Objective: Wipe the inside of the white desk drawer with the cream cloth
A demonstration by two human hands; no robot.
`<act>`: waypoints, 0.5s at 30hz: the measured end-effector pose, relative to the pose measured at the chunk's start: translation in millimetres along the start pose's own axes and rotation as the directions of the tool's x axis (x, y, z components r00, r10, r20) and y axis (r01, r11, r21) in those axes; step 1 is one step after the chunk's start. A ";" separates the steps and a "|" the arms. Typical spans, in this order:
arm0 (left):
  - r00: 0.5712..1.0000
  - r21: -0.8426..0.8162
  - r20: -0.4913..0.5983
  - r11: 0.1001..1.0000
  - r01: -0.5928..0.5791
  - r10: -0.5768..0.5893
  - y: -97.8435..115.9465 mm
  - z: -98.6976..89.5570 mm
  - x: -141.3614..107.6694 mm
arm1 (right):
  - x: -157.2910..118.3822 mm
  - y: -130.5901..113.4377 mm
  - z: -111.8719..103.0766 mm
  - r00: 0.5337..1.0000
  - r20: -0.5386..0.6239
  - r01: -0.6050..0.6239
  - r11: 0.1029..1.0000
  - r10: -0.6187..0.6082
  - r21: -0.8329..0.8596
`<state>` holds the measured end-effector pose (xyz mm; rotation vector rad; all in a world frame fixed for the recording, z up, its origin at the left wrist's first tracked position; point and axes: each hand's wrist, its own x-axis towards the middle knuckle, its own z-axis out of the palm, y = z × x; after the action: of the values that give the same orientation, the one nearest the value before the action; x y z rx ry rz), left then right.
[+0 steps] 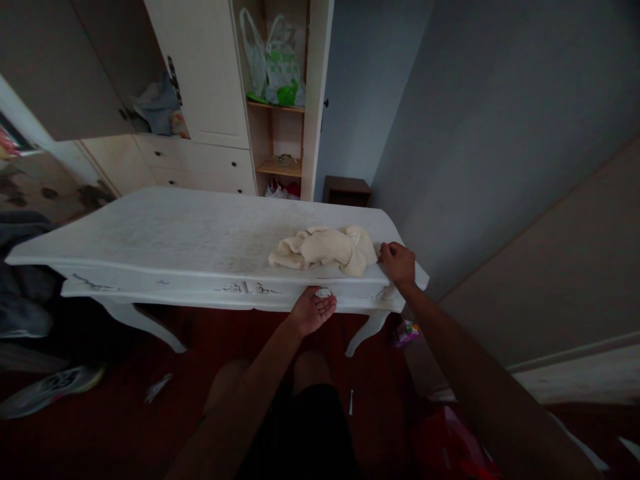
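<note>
From the head view I have the cream cloth lying bunched on the white table, close to the front edge and toward the right end. My right hand is just beside the cloth's right end, fingers curled in; I cannot tell whether they pinch its edge. My left hand is lower, in front of the table's front panel, palm turned up and fingers loosely bent at a small whitish object (too small for me to name, and I cannot tell whether it is gripped). Grey smudges spread over the tabletop left of the cloth. Farther out, beyond the table, I see a pale wardrobe with plastic bags on an open shelf, and a low brown box-like unit by the wall. On the dark red floor, a shoe lies at the left and a red bag at the lower right.
</note>
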<state>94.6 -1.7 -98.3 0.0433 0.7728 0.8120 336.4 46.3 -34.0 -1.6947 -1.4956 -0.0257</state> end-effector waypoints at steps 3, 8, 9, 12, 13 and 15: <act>0.999 0.045 -0.029 0.999 -0.032 0.033 -10.1 -5.5 -8.9 | 0.5 -0.2 0.6 1.000 -0.005 -0.024 1.000 0.024 -0.004; 0.997 0.090 -0.069 0.996 0.022 -0.015 -40.7 -24.6 -41.4 | 0.3 0.7 1.5 1.000 -0.020 -0.014 1.000 0.014 -0.001; 0.996 0.084 -0.087 0.996 0.025 -0.018 -48.2 -27.6 -49.4 | 0.2 0.9 1.5 1.000 -0.019 -0.007 1.000 0.007 -0.002; 0.995 0.059 -0.103 0.998 0.017 -0.011 -71.0 -35.3 -72.6 | 0.2 1.2 1.5 1.000 -0.007 0.008 1.000 -0.008 -0.012; 0.995 0.054 -0.100 0.998 0.015 -0.009 -78.4 -38.2 -79.2 | 0.1 1.3 1.5 1.000 -0.007 0.007 1.000 -0.007 -0.016; 0.994 0.045 -0.107 0.999 0.012 -0.007 -92.6 -45.6 -89.8 | -0.1 1.4 1.5 1.000 -0.008 -0.001 1.000 0.001 -0.021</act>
<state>85.5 -137.9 -106.6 0.0370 0.8915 0.7921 336.7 47.3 -35.8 -1.7103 -1.4937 -0.0477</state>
